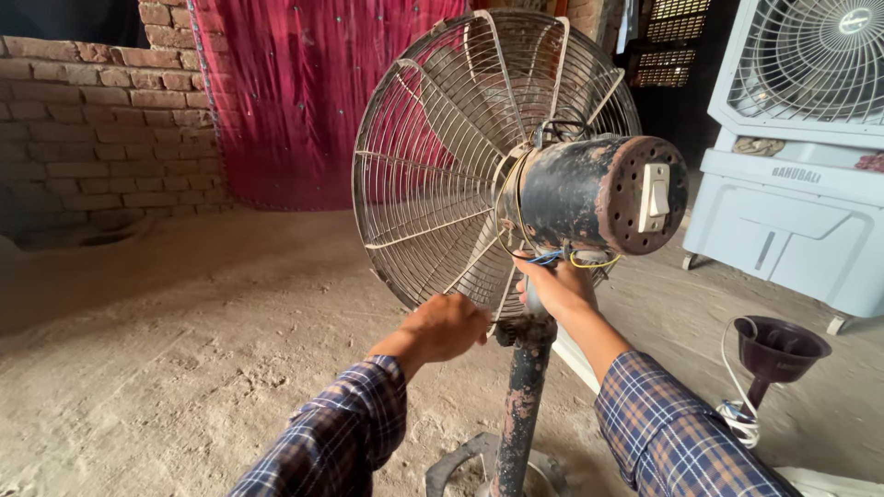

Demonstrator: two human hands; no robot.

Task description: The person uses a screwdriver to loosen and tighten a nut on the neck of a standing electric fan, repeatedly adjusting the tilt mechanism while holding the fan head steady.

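Risk lies in loose blue and yellow wires under the rusty black cylindrical fan motor atop its pole, where the right hand pinches them and could snag or tear one, while the left hand, curled shut, touches the round wire cage.

Pedestal fan in the middle, brick wall behind left, air cooler right, funnel on floor before cooler.

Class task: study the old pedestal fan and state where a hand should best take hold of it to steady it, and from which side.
Probably the upright pole just under the motor housing, approached from the rear, switch side. The pole is narrow and round, so a hand closes around it; the wire guard is flimsy. The right hand and left hand are already near that joint.
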